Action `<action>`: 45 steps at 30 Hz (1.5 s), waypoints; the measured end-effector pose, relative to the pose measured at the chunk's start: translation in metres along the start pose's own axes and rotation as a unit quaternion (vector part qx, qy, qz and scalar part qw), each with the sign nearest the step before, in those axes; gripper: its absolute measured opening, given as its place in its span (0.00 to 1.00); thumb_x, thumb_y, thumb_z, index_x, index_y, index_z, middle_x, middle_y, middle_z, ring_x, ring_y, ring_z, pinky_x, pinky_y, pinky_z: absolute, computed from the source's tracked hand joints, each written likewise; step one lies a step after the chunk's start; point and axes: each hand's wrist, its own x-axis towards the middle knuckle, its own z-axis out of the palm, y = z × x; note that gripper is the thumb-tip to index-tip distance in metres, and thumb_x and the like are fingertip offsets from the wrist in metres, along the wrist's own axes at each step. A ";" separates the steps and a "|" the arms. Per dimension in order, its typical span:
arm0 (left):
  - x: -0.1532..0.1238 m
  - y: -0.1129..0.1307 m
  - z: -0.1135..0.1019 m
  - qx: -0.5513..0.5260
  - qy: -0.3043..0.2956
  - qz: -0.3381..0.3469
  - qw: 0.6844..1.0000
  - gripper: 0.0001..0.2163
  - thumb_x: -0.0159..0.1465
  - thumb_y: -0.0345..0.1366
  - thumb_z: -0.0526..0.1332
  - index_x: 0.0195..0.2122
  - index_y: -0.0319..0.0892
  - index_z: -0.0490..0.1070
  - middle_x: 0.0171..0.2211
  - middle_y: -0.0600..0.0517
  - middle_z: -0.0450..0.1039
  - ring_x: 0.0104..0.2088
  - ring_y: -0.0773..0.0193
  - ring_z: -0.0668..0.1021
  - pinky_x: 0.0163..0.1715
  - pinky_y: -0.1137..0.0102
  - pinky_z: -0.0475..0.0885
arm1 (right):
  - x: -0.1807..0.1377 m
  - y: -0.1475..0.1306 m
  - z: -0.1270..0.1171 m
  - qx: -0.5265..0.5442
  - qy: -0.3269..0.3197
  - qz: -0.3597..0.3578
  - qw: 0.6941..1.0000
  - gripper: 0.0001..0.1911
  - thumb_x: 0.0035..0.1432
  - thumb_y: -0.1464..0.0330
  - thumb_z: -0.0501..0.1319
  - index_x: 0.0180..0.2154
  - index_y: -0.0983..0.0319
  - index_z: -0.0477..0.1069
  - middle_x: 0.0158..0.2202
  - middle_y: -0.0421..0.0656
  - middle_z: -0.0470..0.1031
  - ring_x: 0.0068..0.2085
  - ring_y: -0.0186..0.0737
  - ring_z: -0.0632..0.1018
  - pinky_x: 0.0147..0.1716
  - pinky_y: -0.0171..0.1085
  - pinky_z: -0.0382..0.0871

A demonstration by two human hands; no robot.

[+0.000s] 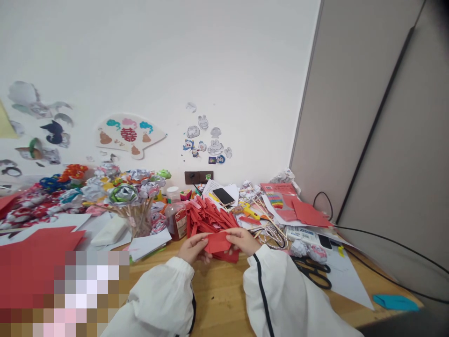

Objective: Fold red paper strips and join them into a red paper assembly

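Observation:
A small piece of red paper (pixel 218 242) is stretched between my two hands above the wooden table. My left hand (pixel 192 248) pinches its left end, thumb on top. At the other end, my right hand (pixel 244 240) grips the paper between thumb and fingers. Right behind them lies a big heap of folded red paper strips (pixel 206 214). Some red paper also shows under the held piece, close to the tabletop (pixel 220 299).
Black-handled scissors (pixel 312 271) lie right of my right sleeve. A jar (pixel 174 215), a phone (pixel 223 196) and a yellow glue gun (pixel 250 211) surround the heap. Crumpled paper flowers (pixel 122 193) crowd the left. Black cables (pixel 382 241) cross the right side.

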 end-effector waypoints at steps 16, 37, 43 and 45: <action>-0.008 0.010 0.002 -0.062 -0.021 0.015 0.998 0.17 0.44 0.37 0.61 0.35 0.36 0.66 0.14 0.52 0.71 0.15 0.66 0.72 0.16 0.73 0.67 | -0.001 0.002 0.000 -0.056 0.032 -0.098 0.993 0.11 0.48 0.66 0.54 0.34 0.63 0.68 0.27 0.40 0.69 0.27 0.32 0.71 0.26 0.32 0.65; 0.005 -0.017 0.006 0.133 0.039 0.038 0.990 0.19 0.39 0.47 0.60 0.26 0.36 0.64 0.13 0.57 0.67 0.13 0.66 0.72 0.13 0.73 0.68 | -0.003 0.016 0.002 -0.306 0.008 -0.067 0.950 0.14 0.48 0.61 0.53 0.36 0.59 0.69 0.33 0.41 0.72 0.34 0.38 0.70 0.32 0.33 0.62; 0.004 -0.017 0.008 0.145 0.042 0.043 0.988 0.18 0.39 0.47 0.60 0.24 0.36 0.65 0.13 0.56 0.68 0.13 0.66 0.72 0.14 0.72 0.69 | 0.001 0.024 -0.001 -0.309 0.005 -0.046 0.950 0.13 0.46 0.61 0.54 0.33 0.60 0.70 0.28 0.40 0.72 0.29 0.35 0.70 0.27 0.30 0.60; 0.003 -0.015 0.009 0.142 0.033 0.039 0.989 0.18 0.39 0.46 0.60 0.24 0.36 0.65 0.13 0.56 0.68 0.14 0.66 0.72 0.14 0.72 0.69 | 0.002 0.026 -0.002 -0.305 0.008 -0.040 0.952 0.13 0.46 0.61 0.55 0.32 0.61 0.70 0.26 0.40 0.72 0.28 0.34 0.70 0.25 0.30 0.60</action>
